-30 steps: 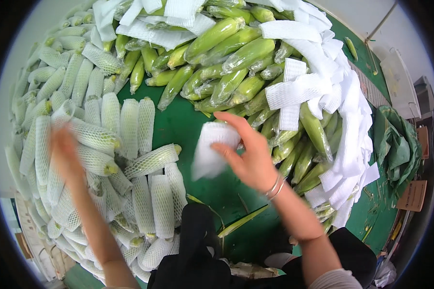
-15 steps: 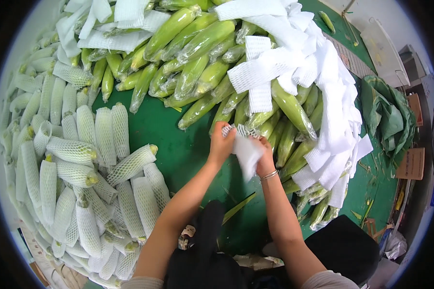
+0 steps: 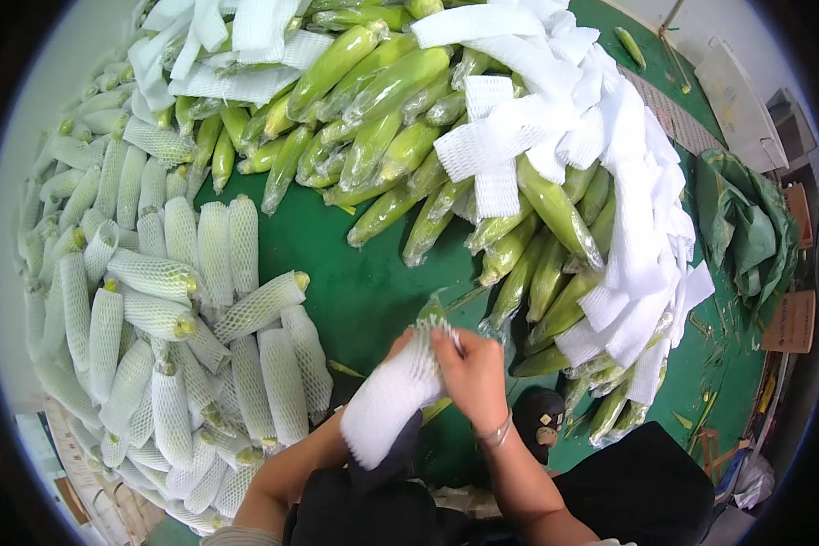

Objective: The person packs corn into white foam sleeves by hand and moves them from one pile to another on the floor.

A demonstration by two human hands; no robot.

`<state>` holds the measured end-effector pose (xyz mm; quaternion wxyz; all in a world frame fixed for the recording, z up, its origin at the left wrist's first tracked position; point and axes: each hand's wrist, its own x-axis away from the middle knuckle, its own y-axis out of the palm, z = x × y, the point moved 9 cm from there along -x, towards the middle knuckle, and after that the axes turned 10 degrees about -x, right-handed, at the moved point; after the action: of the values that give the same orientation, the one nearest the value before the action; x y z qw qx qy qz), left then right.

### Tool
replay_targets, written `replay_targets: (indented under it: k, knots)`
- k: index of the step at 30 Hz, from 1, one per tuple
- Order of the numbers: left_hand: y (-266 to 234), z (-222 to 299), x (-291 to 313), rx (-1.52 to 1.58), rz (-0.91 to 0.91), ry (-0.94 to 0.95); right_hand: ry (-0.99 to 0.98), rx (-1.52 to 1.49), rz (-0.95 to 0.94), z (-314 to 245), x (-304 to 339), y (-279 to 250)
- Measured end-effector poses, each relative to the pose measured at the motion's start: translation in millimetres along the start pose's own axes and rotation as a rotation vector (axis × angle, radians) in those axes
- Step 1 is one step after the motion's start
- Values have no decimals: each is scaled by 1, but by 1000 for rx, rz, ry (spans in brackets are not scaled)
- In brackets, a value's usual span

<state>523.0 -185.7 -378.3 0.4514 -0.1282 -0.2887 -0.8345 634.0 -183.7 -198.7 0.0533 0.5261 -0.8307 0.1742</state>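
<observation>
In front of my body is a white foam net sleeve (image 3: pixel 387 400) around an ear of corn, whose green, plastic-wrapped end (image 3: pixel 433 309) sticks out at the far side. My right hand (image 3: pixel 475 371) is closed on the sleeve's far edge, thumb on top. Behind the sleeve, my left hand (image 3: pixel 399 344) is mostly hidden; it appears to hold the corn from the left. The sleeve's near part hangs toward me. Ahead and to the right lies a heap of plastic-wrapped green corn (image 3: pixel 409 86). Loose flat foam sleeves (image 3: pixel 623 218) are strewn over it.
Many sleeved ears of corn (image 3: pixel 282 387) are piled on the left. The floor (image 3: pixel 337 273) is green. A crumpled green cloth or bag (image 3: pixel 746 218), a cardboard box (image 3: pixel 788 321) and a whitish bin (image 3: pixel 742 105) stand at the right. A dark shoe (image 3: pixel 539 420) shows below the heap.
Both hands have come back toward my body from the heap's edge. The sleeve, crumpled between my hands before, is now stretched out around an ear of corn.
</observation>
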Motion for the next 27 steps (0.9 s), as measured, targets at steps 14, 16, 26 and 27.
replay_targets:
  k: [14, 16, 26, 27]
  knots:
    - [-80, 83, -66, -770, 900, 261, 412, -1061, 396, 222, -91, 67]
    - [-64, 118, -66, -865, 757, 423, 635, -826, 217, 225, -86, 72]
    - [-330, 274, 171, -221, 882, 525, -1010, 1107, 51, -131, -153, 62]
    - [-358, 303, 210, -278, 861, 616, -1000, 1288, 92, -128, -181, 51]
